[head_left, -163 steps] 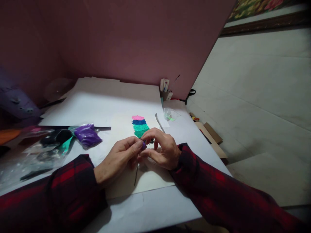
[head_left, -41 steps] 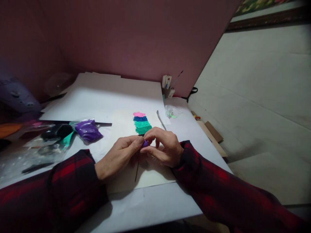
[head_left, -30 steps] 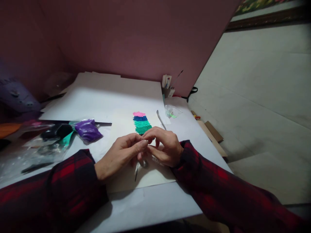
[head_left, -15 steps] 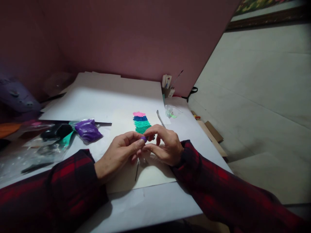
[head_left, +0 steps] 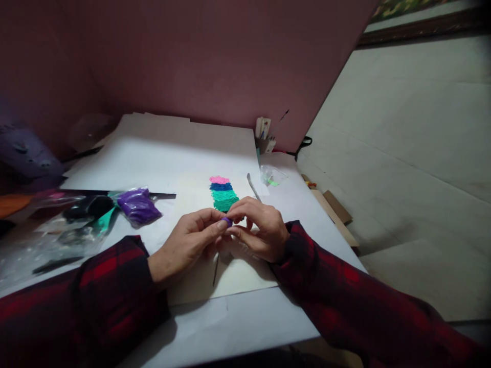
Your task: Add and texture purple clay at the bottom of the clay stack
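Observation:
Between my two hands is a small lump of purple modelling clay (head_left: 227, 222). My left hand (head_left: 186, 243) is closed, pinching it between thumb and fingers. From the other side, my right hand (head_left: 263, 227) has its thumb and index finger bent against the same lump. Just beyond the fingers, textured bands of pink (head_left: 219, 180), dark blue (head_left: 221, 187) and green clay (head_left: 224, 197) lie on a cream sheet (head_left: 192, 289); my right hand hides their near end. A thin dark stick (head_left: 215, 270) lies below my hands.
Left of the sheet sits a bag of purple clay (head_left: 138, 206), near a clutter of plastic bags (head_left: 72, 237). A pale, slim tool (head_left: 251, 184) lies beyond my right hand, near a clear bag (head_left: 273, 175). Large white sheets (head_left: 169, 148) and a pen holder (head_left: 264, 143) stand behind.
The purple lump has turned slightly in my fingertips, and my right fingers have closed in a little around it. Everything else stays where it was.

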The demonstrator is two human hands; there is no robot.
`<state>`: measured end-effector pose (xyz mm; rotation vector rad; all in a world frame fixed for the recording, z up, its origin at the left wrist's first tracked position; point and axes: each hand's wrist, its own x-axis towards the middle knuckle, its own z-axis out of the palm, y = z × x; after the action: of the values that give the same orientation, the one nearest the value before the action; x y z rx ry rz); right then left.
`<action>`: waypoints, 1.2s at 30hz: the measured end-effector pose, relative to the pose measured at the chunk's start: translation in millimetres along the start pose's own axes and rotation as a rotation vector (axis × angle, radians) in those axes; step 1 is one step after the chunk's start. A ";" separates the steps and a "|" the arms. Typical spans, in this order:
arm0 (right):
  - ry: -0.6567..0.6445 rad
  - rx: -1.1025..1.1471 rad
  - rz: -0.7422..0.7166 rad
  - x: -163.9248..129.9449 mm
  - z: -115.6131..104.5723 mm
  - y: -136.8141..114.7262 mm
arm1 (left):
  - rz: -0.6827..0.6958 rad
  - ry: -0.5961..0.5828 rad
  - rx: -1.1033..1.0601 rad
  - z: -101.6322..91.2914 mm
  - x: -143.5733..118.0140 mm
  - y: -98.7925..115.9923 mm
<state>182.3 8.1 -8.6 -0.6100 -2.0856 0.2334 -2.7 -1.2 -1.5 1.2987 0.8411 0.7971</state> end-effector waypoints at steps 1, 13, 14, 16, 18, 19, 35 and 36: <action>0.000 -0.001 -0.004 0.0 0.0 -0.1 | 0.001 0.001 0.012 0.0 0.1 0.2; -0.001 -0.008 -0.041 -0.3 0.3 0.3 | 0.031 0.039 0.075 0.1 0.0 -0.6; -0.003 -0.012 -0.045 -0.4 0.4 0.2 | 0.035 0.041 0.076 0.3 -0.2 0.0; -0.010 -0.020 -0.049 -0.5 0.4 -0.4 | 0.039 0.048 0.073 0.8 -0.6 1.5; -0.016 -0.026 -0.048 -0.6 0.3 -1.4 | 0.040 0.058 0.065 1.3 -0.7 2.7; -0.018 -0.029 -0.046 -0.7 0.2 -1.8 | 0.040 0.063 0.062 1.6 -0.6 3.1; 0.066 -0.008 0.015 2.0 -0.3 -0.4 | 0.047 0.035 -0.175 -2.3 0.3 -1.4; 0.068 -0.003 0.012 2.2 -0.7 -0.8 | 0.040 0.041 -0.191 -2.0 0.3 -1.1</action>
<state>181.6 8.4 -6.3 -0.6238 -2.0177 0.2132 -4.2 -0.1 -2.8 1.1360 0.7543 0.9159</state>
